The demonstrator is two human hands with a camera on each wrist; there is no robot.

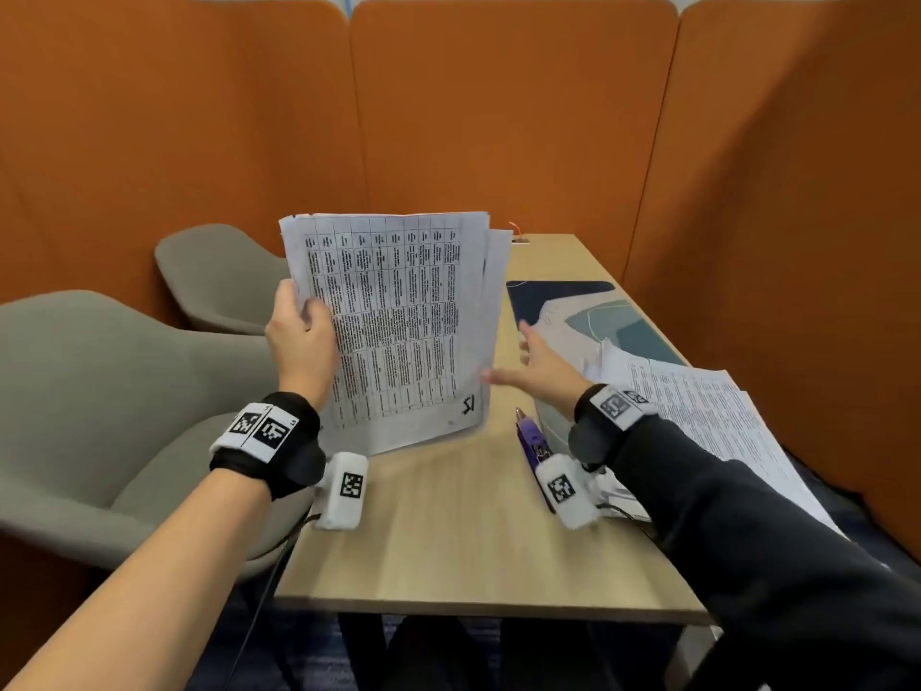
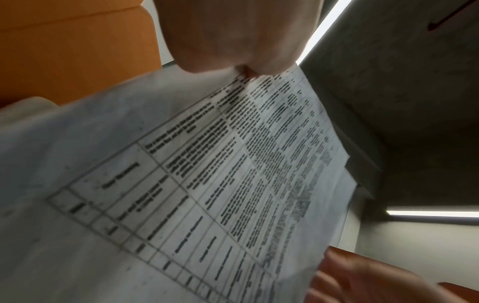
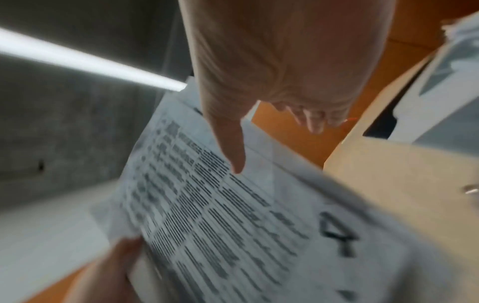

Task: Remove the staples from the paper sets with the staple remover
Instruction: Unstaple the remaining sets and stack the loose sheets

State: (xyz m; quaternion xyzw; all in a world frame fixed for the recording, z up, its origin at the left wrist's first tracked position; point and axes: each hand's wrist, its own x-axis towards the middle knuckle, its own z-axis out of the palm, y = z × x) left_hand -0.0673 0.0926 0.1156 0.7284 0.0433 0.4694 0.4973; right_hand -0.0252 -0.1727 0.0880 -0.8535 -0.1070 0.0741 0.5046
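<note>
Left hand: the left hand is raised above the near-left part of the light wooden table and pinches a set of white printed sheets with a black-ruled table of text by its left edge — thumb on the printed face, fingers curled behind.
Paper set: held nearly upright and clear of the table, its back sheets fanned out a little at the far right edge; the left wrist view shows the same printed grid running down from the pinching fingers.
Right hand: the right hand is spread wide, fingers straight and apart, gripping nothing; it sits just right of the set's lower right corner, the thumb tip at the paper's edge — actual contact cannot be told through the blur.
Right wrist view: the thumb points down over the printed sheet.
Staple remover: a slim purple tool with a metal tip lies on the table just below the right wrist, untouched.
Other papers: a loose heap of white printed sheets lies to the right of the right forearm.
</note>
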